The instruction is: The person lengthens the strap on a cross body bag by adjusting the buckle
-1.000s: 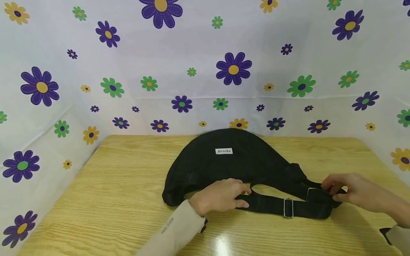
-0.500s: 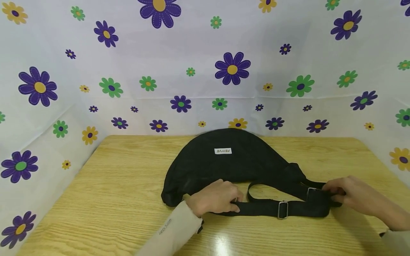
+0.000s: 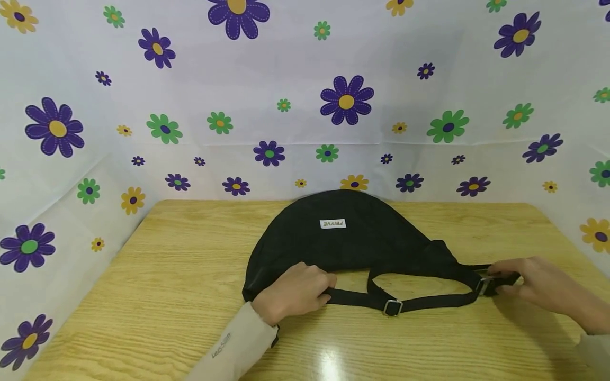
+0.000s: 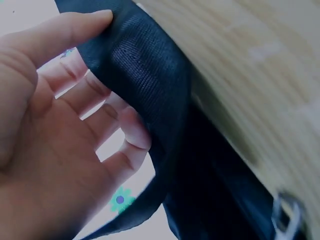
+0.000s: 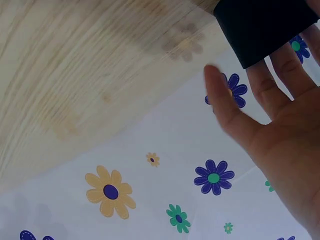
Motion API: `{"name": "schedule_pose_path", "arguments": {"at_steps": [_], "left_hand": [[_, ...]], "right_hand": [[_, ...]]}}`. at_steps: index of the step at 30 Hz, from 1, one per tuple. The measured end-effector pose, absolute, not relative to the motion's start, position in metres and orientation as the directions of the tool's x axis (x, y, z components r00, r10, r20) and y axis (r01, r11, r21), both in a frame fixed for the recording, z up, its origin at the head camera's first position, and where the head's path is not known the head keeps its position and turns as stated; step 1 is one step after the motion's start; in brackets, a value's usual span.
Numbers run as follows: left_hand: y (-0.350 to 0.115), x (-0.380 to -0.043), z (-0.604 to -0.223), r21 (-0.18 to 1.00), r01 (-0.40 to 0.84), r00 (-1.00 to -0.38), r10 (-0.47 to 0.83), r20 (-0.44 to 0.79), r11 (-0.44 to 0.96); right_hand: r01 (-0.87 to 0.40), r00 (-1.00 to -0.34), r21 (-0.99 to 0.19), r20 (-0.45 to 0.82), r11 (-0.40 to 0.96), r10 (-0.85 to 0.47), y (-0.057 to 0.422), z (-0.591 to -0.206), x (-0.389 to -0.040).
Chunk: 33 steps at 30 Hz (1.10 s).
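A black half-moon bag [image 3: 305, 233] with a small white label [image 3: 332, 224] lies flat at the back of the table. Its strap [image 3: 438, 302] stretches along the near side, carrying a metal slider [image 3: 393, 308] and a second metal buckle [image 3: 483, 286]. My left hand [image 3: 297, 291] pinches the strap left of the slider. In the left wrist view, the thumb [image 4: 90, 25] presses on the wide black webbing [image 4: 150, 70], with fingers curled behind it. My right hand [image 3: 538, 280] pinches the strap end beside the second buckle; in the right wrist view black webbing [image 5: 270, 30] lies against its fingers.
The bag and both hands are over a wooden table [image 3: 181, 275]. A white cloth with printed flowers [image 3: 286, 63] hangs behind the table and along its sides.
My left hand has moved left, drawing the strap with it; the slider has shifted left and the strap is straighter. My right hand has stayed at the strap end, moving slightly right.
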<state>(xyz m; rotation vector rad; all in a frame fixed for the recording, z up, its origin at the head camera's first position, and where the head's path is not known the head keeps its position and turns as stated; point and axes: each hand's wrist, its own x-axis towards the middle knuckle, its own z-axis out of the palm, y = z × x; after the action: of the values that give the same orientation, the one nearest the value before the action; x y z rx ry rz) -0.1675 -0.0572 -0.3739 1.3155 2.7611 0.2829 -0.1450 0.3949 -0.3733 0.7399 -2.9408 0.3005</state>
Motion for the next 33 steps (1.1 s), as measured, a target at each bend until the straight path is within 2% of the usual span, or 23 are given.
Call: {"name": "schedule_pose_path", "arguments": {"at_steps": [2,8,12,18,23,33], "left_hand": [[-0.061,-0.167,-0.375,0.169,0.773,-0.626,0.779,0.040,0.612],[-0.070,-0.168,-0.375,0.141,0.785,-0.615,0.786,0.057,0.604],[-0.077,-0.166,-0.375,0.124,0.782,-0.621,0.781,0.068,0.611],[-0.090,-0.167,-0.374,0.111,0.768,-0.639,0.767,0.062,0.631],[-0.099,-0.169,-0.372,0.079,0.751,-0.660,0.750,0.049,0.656],[-0.110,-0.173,-0.369,0.019,0.717,-0.697,0.717,0.034,0.697]], "right_hand": [[-0.470,-0.882,-0.161,0.127,0.868,-0.454,0.395,-0.374,-0.145],[-0.547,-0.830,-0.134,0.214,0.827,-0.514,0.402,-0.381,-0.149],[-0.556,-0.821,-0.117,0.231,0.823,-0.522,0.407,-0.381,-0.151],[-0.506,-0.857,-0.118,0.183,0.855,-0.482,0.411,-0.378,-0.152],[-0.519,-0.845,-0.105,0.209,0.848,-0.492,0.412,-0.379,-0.154],[-0.485,-0.873,-0.140,0.145,0.863,-0.467,0.407,-0.375,-0.152]]}}
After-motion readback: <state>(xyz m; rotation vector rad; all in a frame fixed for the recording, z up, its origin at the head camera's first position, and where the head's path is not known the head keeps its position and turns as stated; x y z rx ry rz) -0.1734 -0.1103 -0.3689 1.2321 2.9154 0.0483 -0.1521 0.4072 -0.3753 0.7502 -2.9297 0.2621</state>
